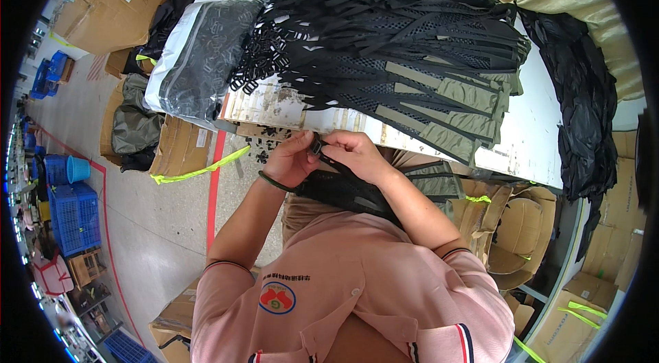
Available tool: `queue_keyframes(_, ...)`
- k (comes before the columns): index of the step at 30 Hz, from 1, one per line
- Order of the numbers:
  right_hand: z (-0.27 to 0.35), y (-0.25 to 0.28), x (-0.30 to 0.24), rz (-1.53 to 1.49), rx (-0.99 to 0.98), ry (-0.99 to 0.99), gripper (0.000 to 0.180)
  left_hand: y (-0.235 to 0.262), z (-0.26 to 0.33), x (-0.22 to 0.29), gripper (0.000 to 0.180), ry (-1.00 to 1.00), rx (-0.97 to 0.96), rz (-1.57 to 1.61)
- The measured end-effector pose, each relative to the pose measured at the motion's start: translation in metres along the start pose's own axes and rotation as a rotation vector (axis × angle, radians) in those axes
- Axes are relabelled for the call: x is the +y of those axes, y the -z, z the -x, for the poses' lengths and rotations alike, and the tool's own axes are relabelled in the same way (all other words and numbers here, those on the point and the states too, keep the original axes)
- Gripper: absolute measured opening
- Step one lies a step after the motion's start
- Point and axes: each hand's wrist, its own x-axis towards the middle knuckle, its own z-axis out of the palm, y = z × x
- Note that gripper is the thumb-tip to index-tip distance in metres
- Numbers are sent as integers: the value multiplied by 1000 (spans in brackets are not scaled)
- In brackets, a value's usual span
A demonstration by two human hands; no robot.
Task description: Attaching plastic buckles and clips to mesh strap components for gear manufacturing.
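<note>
White worktable [535, 136] carries a black mesh strap pile [391, 27]; blue plastic crates [72, 215] stand far left. Left hand [292, 157] and right hand [357, 154] pinch a small black plastic buckle [317, 147] at the near table edge

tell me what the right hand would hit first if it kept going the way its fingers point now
The right hand points left toward the left hand, so it would first meet the small black buckle pinched between them, then the left hand's fingers. Depth is hard to judge here.
</note>
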Motion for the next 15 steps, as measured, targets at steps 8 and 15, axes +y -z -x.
queue_keyframes(8,5,9,3,-194,-98,45,17,-9,1,-1,15,58,-30,46)
queue_keyframes(15,4,8,-2,13,-112,152,13,-11,-1,-4,15,106,-17,-7)
